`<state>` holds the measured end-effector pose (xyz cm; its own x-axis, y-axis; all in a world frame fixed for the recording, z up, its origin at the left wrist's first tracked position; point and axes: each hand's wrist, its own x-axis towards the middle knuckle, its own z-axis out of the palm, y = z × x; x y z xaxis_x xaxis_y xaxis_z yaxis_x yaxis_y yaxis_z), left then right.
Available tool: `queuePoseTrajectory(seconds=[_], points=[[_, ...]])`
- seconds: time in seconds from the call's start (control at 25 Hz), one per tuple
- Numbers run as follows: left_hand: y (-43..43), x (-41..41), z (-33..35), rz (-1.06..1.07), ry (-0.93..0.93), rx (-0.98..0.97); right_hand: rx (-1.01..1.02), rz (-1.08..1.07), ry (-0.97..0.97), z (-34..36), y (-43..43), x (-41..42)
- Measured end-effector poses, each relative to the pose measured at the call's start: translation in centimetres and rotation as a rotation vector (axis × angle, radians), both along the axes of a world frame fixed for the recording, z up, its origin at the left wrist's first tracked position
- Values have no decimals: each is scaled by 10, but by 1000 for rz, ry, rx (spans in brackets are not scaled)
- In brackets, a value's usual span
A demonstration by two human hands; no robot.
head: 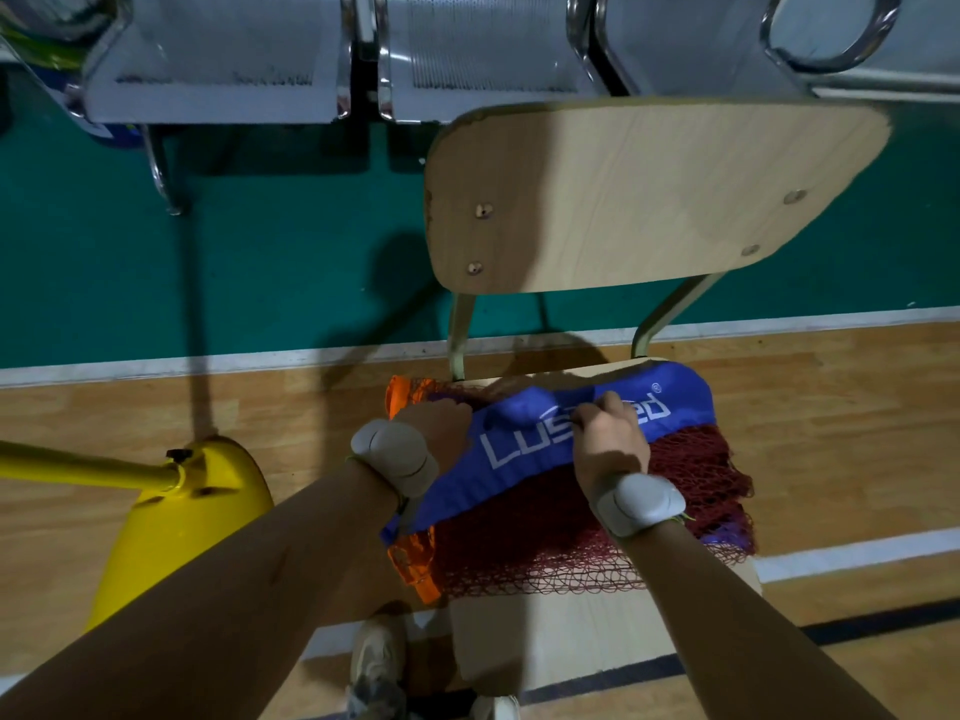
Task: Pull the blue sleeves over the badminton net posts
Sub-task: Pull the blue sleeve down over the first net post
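Note:
A blue sleeve point(524, 449) with white lettering lies across a bundled dark red net point(540, 543) with orange edging on the seat of a wooden chair point(644, 200). My left hand point(441, 423) grips the sleeve's left part, its fingers partly hidden in the fabric. My right hand point(608, 439) pinches the sleeve at its middle, over the lettering. A yellow net post point(88, 467) runs in from the left to its yellow base point(182, 527) on the floor, left of the chair.
A row of perforated metal bench seats point(218, 59) stands beyond the chair on green flooring. White and dark court lines cross the wooden floor. My shoe point(376, 662) is at the bottom, beside the chair seat.

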<state>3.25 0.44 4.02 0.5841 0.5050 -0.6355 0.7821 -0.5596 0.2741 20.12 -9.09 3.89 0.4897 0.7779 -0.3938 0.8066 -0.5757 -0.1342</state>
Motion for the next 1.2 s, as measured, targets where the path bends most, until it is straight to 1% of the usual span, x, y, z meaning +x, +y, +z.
queuePoseTrajectory(seconds=[0.08,0.2,0.4,0.48,0.64,0.8,0.84,1.0,1.12,1.2], points=[[-3,9,18,-12,-39,15,37,18,57,20,-3,0],[-7,16,33,-29,-93,29,93,55,94,44,-6,-3],[-20,25,69,4,-224,138,217,159,165,79,-20,-17],[-25,27,81,-3,-255,154,249,211,192,90,-27,-22],[-40,20,104,4,-222,82,249,276,240,112,-45,-28],[-57,6,128,12,-231,56,98,273,300,124,-51,-32],[-63,1,137,34,-239,69,73,291,307,131,-53,-36],[-79,-16,172,105,-319,92,114,369,275,149,-51,-57],[-91,-32,187,300,-359,75,136,392,240,170,-50,-73],[-91,-42,189,401,-357,66,194,424,290,184,-50,-85]])
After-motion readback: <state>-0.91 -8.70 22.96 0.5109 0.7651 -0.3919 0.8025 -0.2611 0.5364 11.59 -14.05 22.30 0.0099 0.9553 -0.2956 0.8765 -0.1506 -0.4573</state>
